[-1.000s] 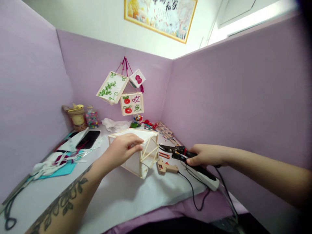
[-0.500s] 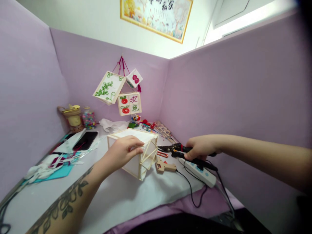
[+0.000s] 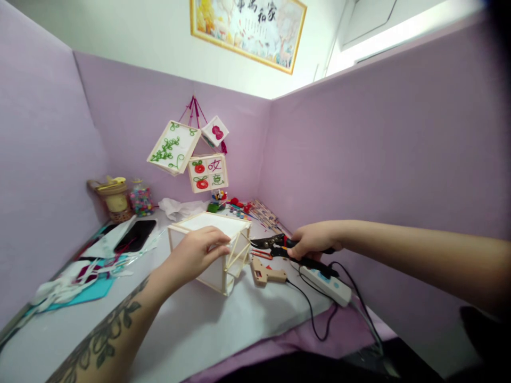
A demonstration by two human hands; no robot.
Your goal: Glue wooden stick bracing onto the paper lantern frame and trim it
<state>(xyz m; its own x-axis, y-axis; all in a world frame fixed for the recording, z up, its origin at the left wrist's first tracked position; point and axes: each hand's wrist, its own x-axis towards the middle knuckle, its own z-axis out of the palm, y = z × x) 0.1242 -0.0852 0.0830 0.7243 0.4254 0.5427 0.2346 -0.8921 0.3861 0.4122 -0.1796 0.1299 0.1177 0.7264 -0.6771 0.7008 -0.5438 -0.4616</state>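
On the table stands a box-shaped frame of thin wooden sticks with white paper sides [image 3: 217, 219]. My left hand [image 3: 195, 252] grips its near top edge, thumb and fingers close together, the palm hiding part of the front. Crossed sticks show on the frame's right side. My right hand [image 3: 313, 239] is wrapped round the handles of black pruning shears [image 3: 277, 246]. Their blades point left and their tips are at the sticks on the frame's right side; whether they touch I cannot tell.
A beige glue gun [image 3: 267, 274] and a white power strip [image 3: 327, 284] with cables lie at right. A phone [image 3: 138, 235] and cloth scraps [image 3: 64, 279] are at left. Decorated paper boxes [image 3: 208, 173] hang at the back, above a bead jar [image 3: 141, 199] and loose sticks [image 3: 265, 213].
The right hand with the shears has moved slightly left, towards the frame. The left hand keeps its hold. The whole view has shifted a little.
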